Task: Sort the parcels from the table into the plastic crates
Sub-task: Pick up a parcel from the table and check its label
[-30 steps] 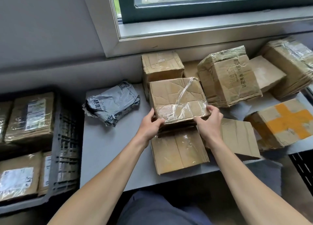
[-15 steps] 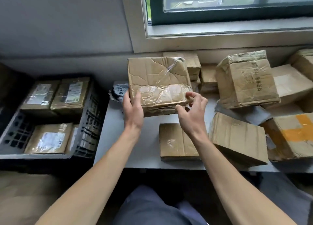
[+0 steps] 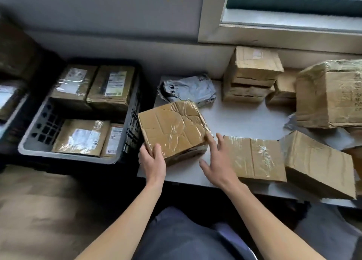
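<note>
A taped cardboard parcel point(image 3: 174, 126) hangs over the left end of the white table point(image 3: 241, 120), tilted toward the dark plastic crate point(image 3: 37, 150). My left hand point(image 3: 153, 162) grips its near left corner, thumb on top. My right hand point(image 3: 217, 158) is spread with straight fingers, fingertips touching the parcel's right edge. The crate stands left of the table and holds several labelled cardboard parcels point(image 3: 81, 137).
On the table lie a grey poly mailer point(image 3: 188, 89), a flat taped box point(image 3: 254, 159), a tilted box point(image 3: 317, 163), stacked boxes point(image 3: 252, 75) and a big box point(image 3: 331, 95) by the window wall. A second crate point(image 3: 9, 101) sits at far left.
The parcel has moved left and down from above the table toward the crate. My right hand has loosened from gripping it to fingertips only. The view has swung left.
</note>
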`<move>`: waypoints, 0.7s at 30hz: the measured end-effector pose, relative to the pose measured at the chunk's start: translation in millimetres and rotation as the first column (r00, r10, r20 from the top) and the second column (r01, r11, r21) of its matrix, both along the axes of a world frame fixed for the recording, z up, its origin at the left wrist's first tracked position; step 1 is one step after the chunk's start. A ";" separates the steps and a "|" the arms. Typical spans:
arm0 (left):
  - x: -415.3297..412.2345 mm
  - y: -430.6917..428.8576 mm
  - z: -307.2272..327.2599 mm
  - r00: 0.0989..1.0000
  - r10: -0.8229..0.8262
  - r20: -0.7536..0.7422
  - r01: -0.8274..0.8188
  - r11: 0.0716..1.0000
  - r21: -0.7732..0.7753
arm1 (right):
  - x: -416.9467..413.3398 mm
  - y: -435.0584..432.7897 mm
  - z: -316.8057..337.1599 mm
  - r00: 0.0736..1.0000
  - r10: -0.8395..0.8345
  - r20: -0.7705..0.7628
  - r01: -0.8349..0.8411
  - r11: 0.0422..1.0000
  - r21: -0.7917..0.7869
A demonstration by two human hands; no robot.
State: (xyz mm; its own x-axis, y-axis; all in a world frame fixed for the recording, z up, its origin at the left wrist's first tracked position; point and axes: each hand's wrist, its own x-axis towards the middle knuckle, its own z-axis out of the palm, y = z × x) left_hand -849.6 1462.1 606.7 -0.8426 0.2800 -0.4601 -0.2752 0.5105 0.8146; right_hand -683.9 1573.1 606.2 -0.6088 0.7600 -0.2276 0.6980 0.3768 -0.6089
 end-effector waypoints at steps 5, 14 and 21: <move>-12.0 10.9 -2.4 0.999 -0.049 0.004 0.048 0.996 0.081 | 16.0 0.5 -9.2 0.963 -0.173 0.206 0.121 0.962 0.243; -28.6 60.2 11.9 0.970 -0.234 0.064 0.231 0.971 0.058 | 18.4 -6.5 -12.5 0.927 -0.181 0.328 0.125 0.975 0.186; -12.9 136.9 4.0 0.876 -0.440 0.196 0.441 0.897 0.037 | 35.5 5.5 -6.1 0.977 -0.126 0.171 0.109 0.989 0.102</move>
State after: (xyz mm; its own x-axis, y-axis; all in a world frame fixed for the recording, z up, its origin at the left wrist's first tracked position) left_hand -862.5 1599.0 610.6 -0.5265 0.5962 -0.6060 -0.1724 0.6232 0.7629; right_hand -648.4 1578.7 600.1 -0.4703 0.8464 -0.2497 0.8341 0.3340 -0.4390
